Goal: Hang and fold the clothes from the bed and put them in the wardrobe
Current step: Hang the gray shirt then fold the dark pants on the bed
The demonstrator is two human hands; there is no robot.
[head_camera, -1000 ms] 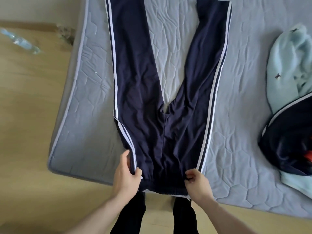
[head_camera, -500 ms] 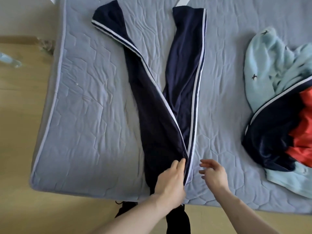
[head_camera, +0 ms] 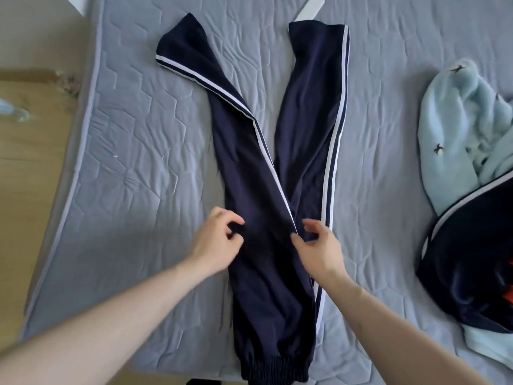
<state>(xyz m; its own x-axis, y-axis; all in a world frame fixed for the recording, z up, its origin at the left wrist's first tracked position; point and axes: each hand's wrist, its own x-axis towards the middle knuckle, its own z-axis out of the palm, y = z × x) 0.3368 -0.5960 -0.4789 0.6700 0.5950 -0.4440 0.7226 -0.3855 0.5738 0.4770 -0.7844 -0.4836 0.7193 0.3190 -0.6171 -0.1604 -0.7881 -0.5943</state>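
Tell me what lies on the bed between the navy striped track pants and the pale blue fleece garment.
Nothing: in the head view only bare grey quilted mattress separates the pants from the fleece.

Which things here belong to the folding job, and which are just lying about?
Job:
- navy track trousers with white side stripes, half folded, between left hand and right hand
- pale blue fleece garment
- dark navy garment with red patch
- grey quilted mattress

Lying about:
- clear plastic bottle on the floor
- white tag
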